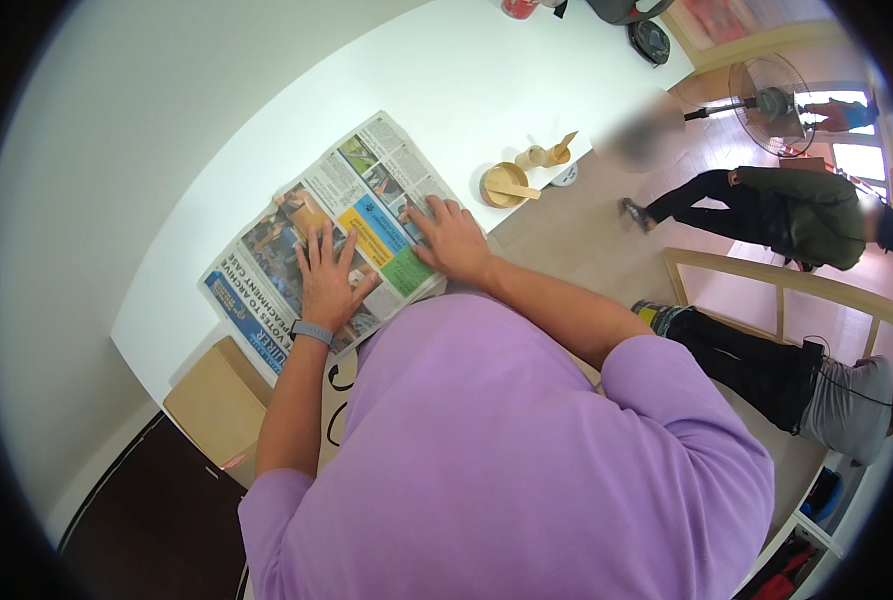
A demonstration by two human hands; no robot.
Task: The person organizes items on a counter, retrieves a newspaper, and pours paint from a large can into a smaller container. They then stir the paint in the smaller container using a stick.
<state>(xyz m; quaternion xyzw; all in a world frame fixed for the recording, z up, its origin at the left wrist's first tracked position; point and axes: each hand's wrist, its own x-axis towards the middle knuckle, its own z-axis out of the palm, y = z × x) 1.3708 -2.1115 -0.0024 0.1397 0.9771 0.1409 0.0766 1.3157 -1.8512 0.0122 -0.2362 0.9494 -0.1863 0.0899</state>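
A printed newspaper (377, 180) with colour photos lies spread on the white table (447, 90). Its top is tilted away from me, and its lower edge reaches my body. My left hand (329, 280) rests on its left-middle part with the fingers spread, a grey band round the wrist. To the right, my right hand (452, 238) lies on the paper near its right edge, fingers apart. Nothing is held in either hand; both press on the page.
A brown cardboard box (217, 395) stands at the table's left end, beside the newspaper. Right of the paper sit a round wooden bowl (505, 184) with a flat stick across it and small wooden cups (557, 154). Two people and a standing fan (770, 103) are farther right.
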